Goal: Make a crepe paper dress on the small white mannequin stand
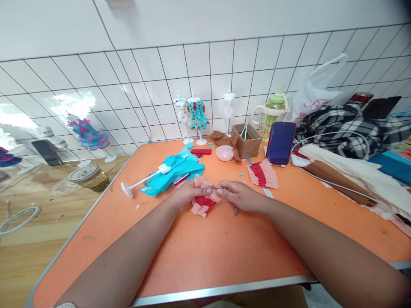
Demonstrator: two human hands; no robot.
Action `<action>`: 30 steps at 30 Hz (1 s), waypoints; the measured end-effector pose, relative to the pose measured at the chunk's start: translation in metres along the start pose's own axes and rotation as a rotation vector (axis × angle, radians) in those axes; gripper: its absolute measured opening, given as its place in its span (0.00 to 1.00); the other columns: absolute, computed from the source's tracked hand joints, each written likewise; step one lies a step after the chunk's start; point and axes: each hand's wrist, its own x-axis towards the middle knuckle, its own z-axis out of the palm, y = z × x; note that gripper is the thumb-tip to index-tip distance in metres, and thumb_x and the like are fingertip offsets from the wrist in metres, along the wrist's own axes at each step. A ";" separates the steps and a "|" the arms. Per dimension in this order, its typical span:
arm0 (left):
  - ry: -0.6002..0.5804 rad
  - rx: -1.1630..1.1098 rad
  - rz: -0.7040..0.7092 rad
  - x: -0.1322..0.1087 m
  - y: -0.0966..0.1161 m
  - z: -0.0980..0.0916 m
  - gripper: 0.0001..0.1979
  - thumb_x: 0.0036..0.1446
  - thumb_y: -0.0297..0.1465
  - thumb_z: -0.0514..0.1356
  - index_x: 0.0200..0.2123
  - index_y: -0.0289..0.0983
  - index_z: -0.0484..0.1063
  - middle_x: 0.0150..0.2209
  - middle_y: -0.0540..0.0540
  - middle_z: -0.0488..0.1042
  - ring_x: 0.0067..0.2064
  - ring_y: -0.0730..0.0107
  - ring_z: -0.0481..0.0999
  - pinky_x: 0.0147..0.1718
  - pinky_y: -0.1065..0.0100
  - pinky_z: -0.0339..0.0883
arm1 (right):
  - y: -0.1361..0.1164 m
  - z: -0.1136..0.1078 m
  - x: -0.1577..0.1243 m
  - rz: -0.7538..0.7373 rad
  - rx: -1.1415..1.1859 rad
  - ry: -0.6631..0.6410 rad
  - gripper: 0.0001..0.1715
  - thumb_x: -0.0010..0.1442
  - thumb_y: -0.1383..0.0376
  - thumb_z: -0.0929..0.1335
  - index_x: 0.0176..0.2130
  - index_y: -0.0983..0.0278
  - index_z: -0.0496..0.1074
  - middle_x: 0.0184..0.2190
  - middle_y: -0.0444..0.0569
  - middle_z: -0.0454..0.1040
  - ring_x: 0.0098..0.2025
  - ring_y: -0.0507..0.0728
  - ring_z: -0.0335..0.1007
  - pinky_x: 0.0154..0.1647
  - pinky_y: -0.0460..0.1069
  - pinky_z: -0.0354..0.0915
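Near the middle of the orange table (224, 252), my left hand (189, 193) is closed on a pleated pink and red crepe paper piece (203, 204). My right hand (236, 195) touches the same piece at its right edge, thumb and fingers pinched together; a small brown bit shows between the two thumbs. A second pink and red pleated piece (263, 174) lies flat to the right. To the left, a white mannequin stand (127, 189) lies on its side, its upper part among bright blue crepe paper (168, 177).
Behind are a pink bowl (224, 153), a cardboard box (246, 141), a dressed mannequin (197, 115) and a bare one (228, 102). A phone (281, 143) stands upright before a green-lidded bottle (274, 112). Paper strips (343, 179) and a cable lie right; a glass jar (90, 176) stands left.
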 end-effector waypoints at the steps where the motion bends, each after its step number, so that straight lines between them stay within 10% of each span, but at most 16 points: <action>1: -0.005 0.007 -0.001 0.000 0.000 0.000 0.13 0.40 0.33 0.73 0.25 0.31 0.77 0.23 0.46 0.77 0.23 0.72 0.74 0.23 0.73 0.66 | 0.000 0.000 0.000 -0.001 -0.005 0.001 0.20 0.64 0.48 0.60 0.35 0.61 0.65 0.20 0.38 0.55 0.21 0.49 0.62 0.17 0.43 0.69; 30: 0.042 0.019 0.002 0.002 0.003 -0.017 0.14 0.44 0.31 0.71 0.35 0.30 0.78 0.35 0.39 0.81 0.37 0.61 0.80 0.37 0.66 0.72 | 0.000 -0.004 -0.001 0.009 -0.023 0.021 0.21 0.65 0.47 0.58 0.33 0.61 0.62 0.21 0.37 0.56 0.19 0.48 0.64 0.16 0.43 0.67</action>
